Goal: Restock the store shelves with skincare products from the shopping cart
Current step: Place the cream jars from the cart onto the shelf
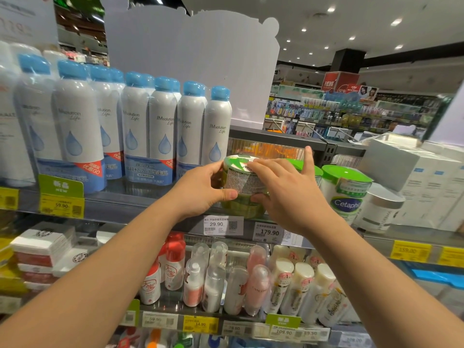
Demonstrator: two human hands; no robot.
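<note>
- Far left of the upper shelf [140,200]: spray cans [160,131] with blue caps stand in close rows, front-faced and full to the shelf edge. No restocking looks needed there.
- Your left hand [203,188] grips the left side of the green jar [242,184], thumb curled across its front label and fingers wrapped behind it.
- The green jar sits at the front edge of the upper shelf, just above the white price tag [223,225] reading 29.90. It looks stacked on a second green jar beneath, though your hands hide the join, so I cannot confirm it.
- Your right hand [288,189] covers the jar's right side: fingers spread over the lid, thumb tucked under against the jar's front, index finger raised and clear of it.
- Just right of the jar stand white tubs [347,194] with green lids; further right, a white and silver jar [381,209] and white boxes [426,182].
- Lower shelf: small bottles [251,280] fill the row under your arms; nothing there is being handled.
- Progress, as a judgement: this jar is at its slot but not released, so the placement is nearly finished. The shopping cart is out of view, so I cannot tell how much stock remains to shelve.
- Risk: the jar rests close to the shelf lip; seat it square before you let go.
</note>
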